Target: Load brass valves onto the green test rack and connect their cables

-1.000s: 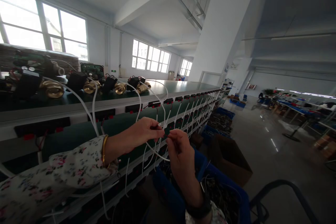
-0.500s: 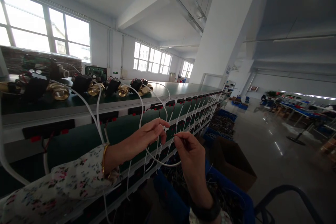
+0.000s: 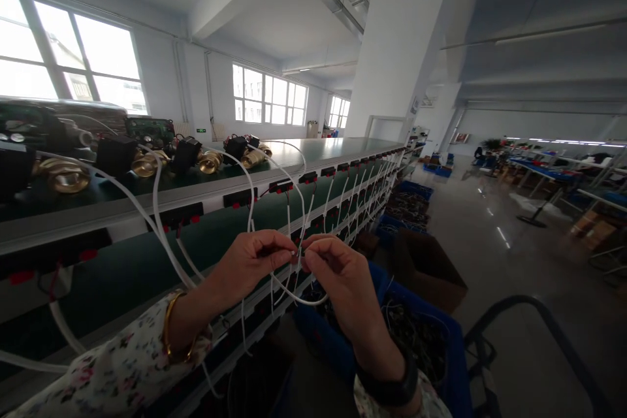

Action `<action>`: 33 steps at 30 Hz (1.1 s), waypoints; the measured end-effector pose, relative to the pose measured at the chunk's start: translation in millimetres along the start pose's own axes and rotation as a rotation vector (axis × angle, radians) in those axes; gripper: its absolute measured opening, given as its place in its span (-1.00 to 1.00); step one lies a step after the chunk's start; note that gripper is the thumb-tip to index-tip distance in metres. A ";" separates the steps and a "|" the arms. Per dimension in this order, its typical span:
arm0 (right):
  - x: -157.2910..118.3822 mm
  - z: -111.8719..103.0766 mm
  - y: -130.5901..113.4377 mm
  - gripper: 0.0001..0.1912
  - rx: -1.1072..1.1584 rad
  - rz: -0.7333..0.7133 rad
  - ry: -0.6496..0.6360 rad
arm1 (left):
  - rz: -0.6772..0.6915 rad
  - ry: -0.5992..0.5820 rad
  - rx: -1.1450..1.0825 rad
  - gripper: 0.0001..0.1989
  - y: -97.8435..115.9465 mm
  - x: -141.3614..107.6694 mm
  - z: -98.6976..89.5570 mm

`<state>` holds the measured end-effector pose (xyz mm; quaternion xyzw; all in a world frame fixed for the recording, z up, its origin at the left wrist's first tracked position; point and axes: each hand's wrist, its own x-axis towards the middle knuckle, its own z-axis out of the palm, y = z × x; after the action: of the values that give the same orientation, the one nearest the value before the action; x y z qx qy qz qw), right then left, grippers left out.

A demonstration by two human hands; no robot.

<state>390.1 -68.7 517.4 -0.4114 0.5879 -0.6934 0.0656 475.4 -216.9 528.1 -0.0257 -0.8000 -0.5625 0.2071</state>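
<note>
My left hand point(image 3: 255, 261) is closed in a pinch on a small white piece point(image 3: 294, 253), too small to name. Close beside it, fingertips almost touching, my right hand point(image 3: 337, 274) is pinched as well. A white cable point(image 3: 298, 297) loops below both hands and runs up into the right hand; its end is hidden by the fingers. Behind the hands, more white cables hang from black terminal clips with red levers point(image 3: 281, 187) along the bench edge. Brass valves point(image 3: 210, 161) with black actuators lie on the green bench top point(image 3: 313, 147), white cables trailing from them.
Below right stand blue crates point(image 3: 455, 346) full of cables and a brown cardboard box point(image 3: 426, 268). A dark curved tubular handle point(image 3: 533, 304) rises at lower right. Lower rails with more clips run under the bench. A white pillar point(image 3: 396, 46) stands beyond it.
My two hands have come together, the left one lower and its fingers now pinched. The camera view has shifted slightly to the right. The white loop still hangs from the right hand.
</note>
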 end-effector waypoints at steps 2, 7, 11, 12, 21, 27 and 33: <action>-2.8 2.1 -5.4 -0.92 -0.018 0.033 0.005 | 0.024 0.003 0.066 -0.84 0.2 -1.8 0.0; -6.0 8.8 -12.0 -0.91 -0.126 0.026 0.030 | 0.085 0.032 0.193 -0.85 0.9 -4.9 0.9; -7.0 12.7 -11.8 -0.92 -0.192 -0.009 0.058 | 0.109 0.050 0.237 -0.86 1.1 -6.8 2.2; -7.3 13.3 -11.4 -0.92 -0.203 -0.013 0.064 | 0.114 0.056 0.244 -0.86 1.0 -7.3 2.5; -8.2 16.5 -8.0 -0.91 -0.191 -0.032 0.087 | 0.136 0.061 0.270 -0.87 1.9 -9.0 3.3; -9.9 18.4 -6.1 -0.92 -0.217 -0.056 0.103 | 0.124 0.065 0.265 -0.86 0.3 -10.1 3.5; -11.0 19.1 -6.0 -0.92 -0.209 -0.066 0.111 | 0.075 0.084 0.252 -0.86 0.6 -10.6 4.7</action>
<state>412.0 -75.2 516.7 -0.3961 0.6459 -0.6518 -0.0333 483.8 -210.4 523.5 -0.0059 -0.8533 -0.4501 0.2631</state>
